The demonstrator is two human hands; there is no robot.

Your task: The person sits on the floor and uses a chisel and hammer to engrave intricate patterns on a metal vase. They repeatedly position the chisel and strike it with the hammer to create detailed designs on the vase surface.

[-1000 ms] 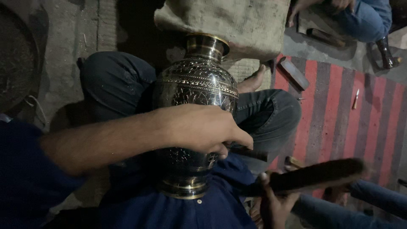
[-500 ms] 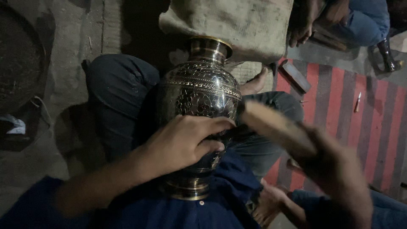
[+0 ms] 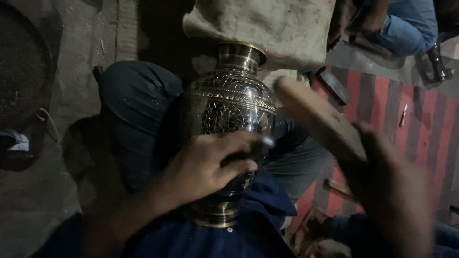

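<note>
A dark engraved metal vase [image 3: 229, 102] with brass rims lies across my lap, its neck pointing away from me. My left hand [image 3: 208, 167] rests on its belly, pinching a thin tool whose pale tip sits against the engraved surface. My right hand [image 3: 387, 191], blurred, is raised to the right of the vase and grips a wooden mallet [image 3: 318, 117] that angles up toward the vase's shoulder.
A burlap sack [image 3: 267, 26] lies past the vase's mouth. A red and grey striped mat [image 3: 411, 119] covers the floor at right, with small tools on it. Another person's blue-trousered legs [image 3: 406, 24] sit at top right. Bare concrete lies at left.
My right hand has swung the wooden mallet up from low at the right to beside the vase. My left hand has shifted slightly on the vase's belly.
</note>
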